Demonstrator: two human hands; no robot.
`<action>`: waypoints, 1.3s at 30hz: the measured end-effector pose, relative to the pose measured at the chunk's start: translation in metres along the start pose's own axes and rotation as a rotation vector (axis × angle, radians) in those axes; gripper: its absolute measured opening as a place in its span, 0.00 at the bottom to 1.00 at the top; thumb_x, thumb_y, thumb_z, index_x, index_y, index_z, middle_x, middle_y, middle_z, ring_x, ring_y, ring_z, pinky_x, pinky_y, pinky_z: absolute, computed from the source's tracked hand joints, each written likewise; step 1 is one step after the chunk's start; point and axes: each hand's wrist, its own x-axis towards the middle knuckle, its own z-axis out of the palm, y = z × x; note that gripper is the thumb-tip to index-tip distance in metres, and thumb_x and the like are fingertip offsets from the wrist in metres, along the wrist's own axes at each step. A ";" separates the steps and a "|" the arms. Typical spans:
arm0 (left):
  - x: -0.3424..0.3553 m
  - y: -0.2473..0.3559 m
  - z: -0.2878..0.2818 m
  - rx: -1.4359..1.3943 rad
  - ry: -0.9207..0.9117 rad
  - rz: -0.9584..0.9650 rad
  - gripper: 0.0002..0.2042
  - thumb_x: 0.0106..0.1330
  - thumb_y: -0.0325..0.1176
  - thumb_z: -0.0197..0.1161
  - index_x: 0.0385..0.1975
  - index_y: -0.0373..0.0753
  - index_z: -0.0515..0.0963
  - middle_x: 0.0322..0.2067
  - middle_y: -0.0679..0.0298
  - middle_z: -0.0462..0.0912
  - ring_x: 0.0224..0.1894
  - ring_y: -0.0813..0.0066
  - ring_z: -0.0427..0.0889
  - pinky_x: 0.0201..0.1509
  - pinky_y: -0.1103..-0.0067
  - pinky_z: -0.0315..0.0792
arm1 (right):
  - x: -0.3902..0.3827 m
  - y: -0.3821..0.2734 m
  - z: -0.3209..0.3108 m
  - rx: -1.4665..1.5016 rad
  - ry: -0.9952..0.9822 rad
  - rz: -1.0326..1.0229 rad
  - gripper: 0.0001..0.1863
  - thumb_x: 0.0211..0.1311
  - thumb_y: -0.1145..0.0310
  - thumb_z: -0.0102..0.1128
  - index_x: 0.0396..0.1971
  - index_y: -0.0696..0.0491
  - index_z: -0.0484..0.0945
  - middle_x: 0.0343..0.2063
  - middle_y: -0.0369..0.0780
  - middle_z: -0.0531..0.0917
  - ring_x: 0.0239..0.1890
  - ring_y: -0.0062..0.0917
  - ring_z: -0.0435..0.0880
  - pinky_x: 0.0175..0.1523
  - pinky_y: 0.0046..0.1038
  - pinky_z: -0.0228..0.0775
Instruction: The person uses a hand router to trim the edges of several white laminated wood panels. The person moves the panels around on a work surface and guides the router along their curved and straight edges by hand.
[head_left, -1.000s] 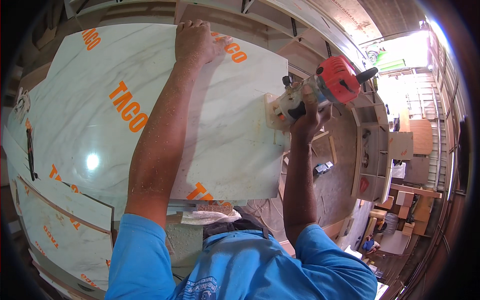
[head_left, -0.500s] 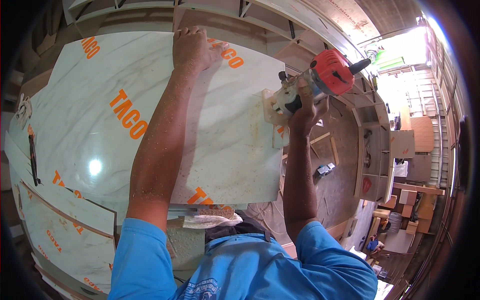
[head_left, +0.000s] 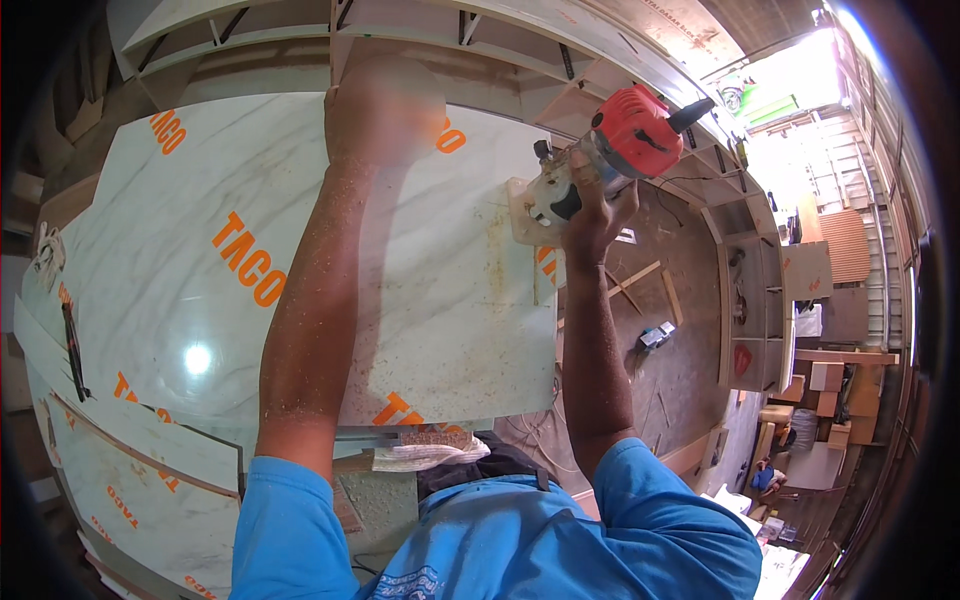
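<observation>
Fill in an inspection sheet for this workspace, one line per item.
Surface: white marble-patterned panel with orange lettering; brownish dust toward its right side.
Job's things: red-topped power tool, its base at the panel's right edge.
Clutter: slim black tool at far left; white cloth by the near edge; wooden strips on the floor.
Hands: right hand grips the power tool; left hand at the panel's far edge, too blurred to tell its finger pose.
Cables: thin cord-like strands on the floor; where they lead cannot be told.
Surroundings: open shelving units at right; another person in the background.
</observation>
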 end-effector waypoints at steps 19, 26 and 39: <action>0.002 0.009 -0.012 -0.016 -0.072 -0.052 0.27 0.59 0.61 0.70 0.36 0.38 0.83 0.43 0.58 0.84 0.54 0.63 0.79 0.67 0.70 0.65 | 0.008 0.013 -0.004 0.008 -0.004 0.015 0.25 0.53 0.70 0.75 0.49 0.60 0.76 0.38 0.40 0.85 0.37 0.24 0.86 0.46 0.29 0.79; -0.002 0.010 -0.012 -0.024 -0.063 -0.077 0.28 0.59 0.62 0.70 0.36 0.37 0.83 0.43 0.58 0.84 0.54 0.65 0.79 0.66 0.70 0.65 | 0.006 0.007 -0.002 0.049 -0.006 0.029 0.25 0.51 0.72 0.74 0.49 0.60 0.76 0.37 0.40 0.85 0.35 0.24 0.86 0.44 0.29 0.79; -0.001 0.012 -0.009 0.021 -0.014 -0.095 0.28 0.59 0.62 0.71 0.36 0.37 0.84 0.43 0.57 0.84 0.55 0.65 0.79 0.66 0.70 0.65 | -0.017 -0.012 -0.010 0.040 -0.010 0.071 0.21 0.54 0.72 0.72 0.48 0.58 0.78 0.37 0.38 0.85 0.37 0.24 0.84 0.45 0.28 0.77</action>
